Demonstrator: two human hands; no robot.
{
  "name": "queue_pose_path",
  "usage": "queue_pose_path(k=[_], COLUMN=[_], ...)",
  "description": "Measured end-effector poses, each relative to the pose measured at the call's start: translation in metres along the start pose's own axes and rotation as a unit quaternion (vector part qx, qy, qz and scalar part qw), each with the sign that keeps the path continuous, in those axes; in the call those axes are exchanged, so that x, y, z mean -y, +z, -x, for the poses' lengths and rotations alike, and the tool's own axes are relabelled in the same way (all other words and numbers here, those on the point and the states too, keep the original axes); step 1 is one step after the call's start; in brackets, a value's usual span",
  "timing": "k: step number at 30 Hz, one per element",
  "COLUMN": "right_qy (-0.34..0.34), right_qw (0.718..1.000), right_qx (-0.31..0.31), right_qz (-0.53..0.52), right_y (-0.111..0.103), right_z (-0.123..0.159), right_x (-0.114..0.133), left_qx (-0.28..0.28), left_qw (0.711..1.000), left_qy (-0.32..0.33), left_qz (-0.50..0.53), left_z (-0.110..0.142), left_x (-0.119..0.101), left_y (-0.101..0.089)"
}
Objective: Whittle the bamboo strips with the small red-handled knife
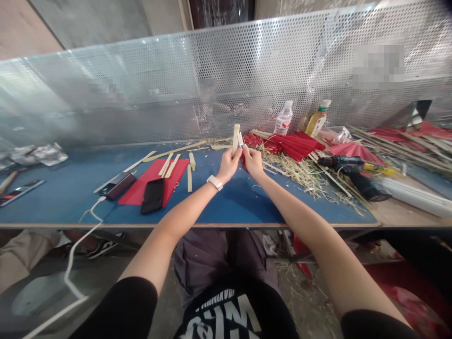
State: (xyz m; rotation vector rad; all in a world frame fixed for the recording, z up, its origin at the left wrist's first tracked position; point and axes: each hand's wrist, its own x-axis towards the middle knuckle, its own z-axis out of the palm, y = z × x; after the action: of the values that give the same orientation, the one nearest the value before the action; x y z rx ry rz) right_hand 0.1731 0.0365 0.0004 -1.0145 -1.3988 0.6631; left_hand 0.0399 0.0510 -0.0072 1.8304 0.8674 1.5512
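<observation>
While our left hand (230,164) clamps its fingers on the pale strip (236,135) above the blue table (243,202), and our right hand (253,162) on the knife (240,139), we should keep each cut shallow.

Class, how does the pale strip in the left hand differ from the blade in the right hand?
Color: the pale strip is yellowish, while the blade is whitish. End: the strip has a blunt top; the blade narrows toward its tip. Height: the strip reaches higher in view than the blade. Shared: both point upward, close together, from the left hand and right hand.
</observation>
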Motion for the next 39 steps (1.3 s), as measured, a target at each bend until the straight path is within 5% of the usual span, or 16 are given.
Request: queue_pose_path(k=[5, 10, 17, 29, 39], right_qy=[-0.097, -0.125, -0.124, -0.108, -0.088], right_qw=[0.987, 0.965, 0.955, 0.945, 0.952], right_qx=[0.081, 0.137, 0.155, 0.218, 0.212], right_qz=[0.103, 0.186, 0.222, 0.218, 0.205], right_y=[-0.036, -0.061, -0.062, -0.063, -0.062], right_z=[-0.011, -0.022, -0.023, -0.024, -0.027], right_x=[0.009, 0.007, 0.004, 0.006, 0.005], left_qx=[0.070, 0.116, 0.132, 0.140, 0.135], left_qw=[0.997, 0.993, 0.990, 0.982, 0.984], left_qy=[0.001, -0.027, -0.020, 0.044, 0.042], left_qz=[-0.022, -0.024, 0.038, -0.122, -0.111], left_z=[-0.003, -0.003, -0.007, -0.004, -0.006], left_x=[-0.003, 0.001, 0.009, 0.003, -0.002], left_y=[-0.008, -0.015, -0.016, -0.023, -0.024])
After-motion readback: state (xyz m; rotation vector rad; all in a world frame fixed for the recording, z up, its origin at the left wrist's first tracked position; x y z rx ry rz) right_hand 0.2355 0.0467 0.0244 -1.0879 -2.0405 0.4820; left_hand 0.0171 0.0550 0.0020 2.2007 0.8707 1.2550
